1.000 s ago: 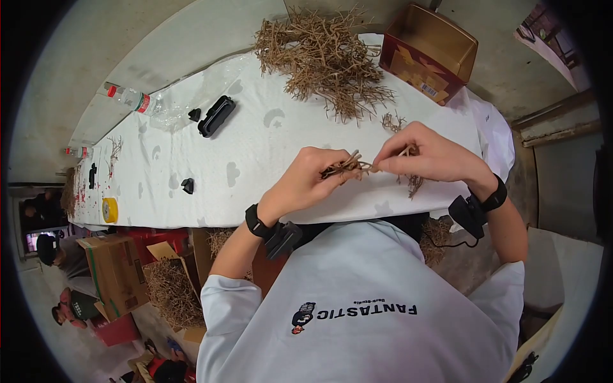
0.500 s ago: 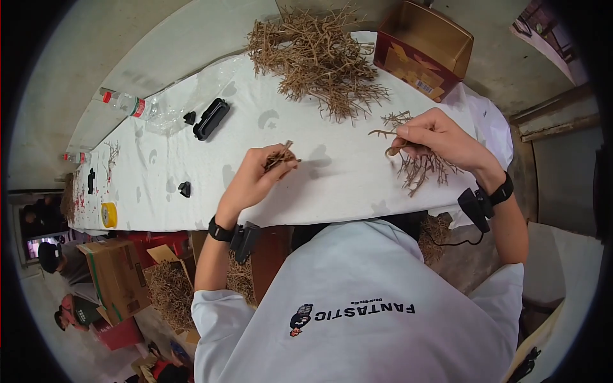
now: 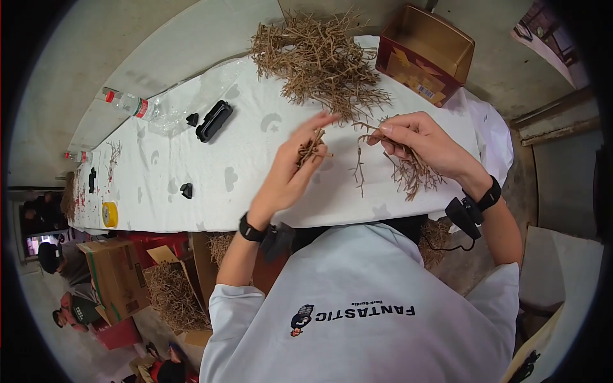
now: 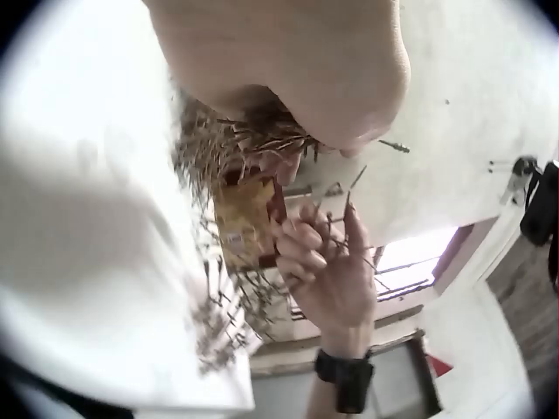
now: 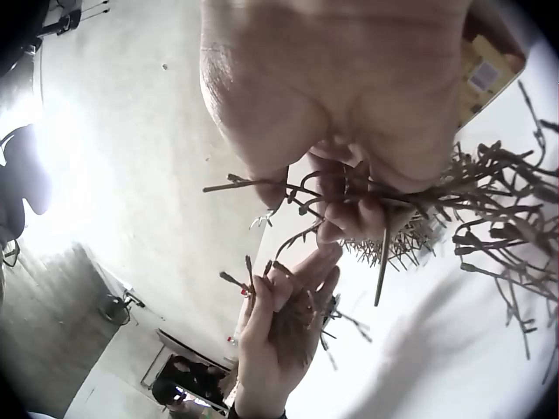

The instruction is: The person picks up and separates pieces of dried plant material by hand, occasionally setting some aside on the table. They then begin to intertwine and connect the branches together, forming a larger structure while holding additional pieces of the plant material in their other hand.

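Observation:
In the head view my left hand (image 3: pixel 288 172) holds a small bundle of short dried twigs (image 3: pixel 310 152) under its thumb, with its other fingers stretched out toward the pile. My right hand (image 3: pixel 429 142) pinches a dried, branching twig (image 3: pixel 412 177) between thumb and fingers, and its thin side shoots hang below. One end of that twig (image 5: pixel 229 184) sticks out past the thumb in the right wrist view. A large pile of dried twigs (image 3: pixel 319 64) lies on the white cloth (image 3: pixel 268 204) beyond both hands.
An open red and gold box (image 3: pixel 412 73) stands at the table's far right. Leftward lie a black case (image 3: pixel 214 121), small black pieces (image 3: pixel 186 191), a plastic bottle (image 3: pixel 131 104) and a yellow tape roll (image 3: pixel 110 214). Cartons with more twigs (image 3: pixel 175 297) stand below the table edge.
The hands were together, then parted as the left drew away with its bundle. Now the left hand has come back toward the right, its fingers extending, and the right has shifted slightly left.

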Demonstrator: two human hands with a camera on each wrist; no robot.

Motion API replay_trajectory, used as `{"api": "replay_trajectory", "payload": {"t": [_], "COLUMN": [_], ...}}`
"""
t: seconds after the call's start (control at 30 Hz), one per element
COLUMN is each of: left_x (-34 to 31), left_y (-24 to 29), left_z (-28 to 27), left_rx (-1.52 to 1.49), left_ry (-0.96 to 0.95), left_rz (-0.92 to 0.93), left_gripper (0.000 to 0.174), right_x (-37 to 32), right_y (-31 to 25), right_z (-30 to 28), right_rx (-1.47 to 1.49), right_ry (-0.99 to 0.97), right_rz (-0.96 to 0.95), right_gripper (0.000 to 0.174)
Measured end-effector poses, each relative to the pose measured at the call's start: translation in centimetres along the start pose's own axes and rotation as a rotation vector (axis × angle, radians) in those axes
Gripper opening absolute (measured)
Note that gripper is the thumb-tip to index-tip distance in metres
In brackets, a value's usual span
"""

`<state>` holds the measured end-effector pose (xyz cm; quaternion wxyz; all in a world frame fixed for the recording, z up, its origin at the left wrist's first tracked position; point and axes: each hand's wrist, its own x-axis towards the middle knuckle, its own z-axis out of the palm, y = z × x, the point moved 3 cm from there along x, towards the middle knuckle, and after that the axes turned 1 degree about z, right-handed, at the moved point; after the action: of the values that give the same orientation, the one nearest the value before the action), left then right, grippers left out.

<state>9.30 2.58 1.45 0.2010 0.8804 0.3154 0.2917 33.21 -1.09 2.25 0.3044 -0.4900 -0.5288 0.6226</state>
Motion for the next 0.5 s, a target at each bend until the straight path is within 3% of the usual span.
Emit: {"api": "replay_trajectory", "payload": {"t": [0.07, 0.23, 0.33, 0.5], "left_x": [-0.6, -0.7, -0.9, -0.7], "left_y": [0.0, 0.9, -0.4, -0.9], "left_z": [2.4, 5.2, 5.2, 3.0], "left_rx": [-0.905, -1.085, -1.086, -0.801], "left_ry": [-0.009, 0.044, -0.007, -0.111], "left_rz": [-0.357, -0.388, -0.637, -0.475], "left_gripper": [0.013, 0.012, 0.014, 0.010], "right_x": [0.4, 0.9, 0.9, 0.3], "right_y": [0.2, 0.6, 0.4, 0.0], "right_z": [0.3, 0.6, 0.6, 0.2], "right_rx": [0.028, 0.016, -0.003, -0.104], "right_ry": [-0.002, 0.068, 0.044, -0.064], "right_rz": [0.001, -0.018, -0.009, 0.009], "right_gripper": [0.036, 0.036, 0.036, 0.037]}}
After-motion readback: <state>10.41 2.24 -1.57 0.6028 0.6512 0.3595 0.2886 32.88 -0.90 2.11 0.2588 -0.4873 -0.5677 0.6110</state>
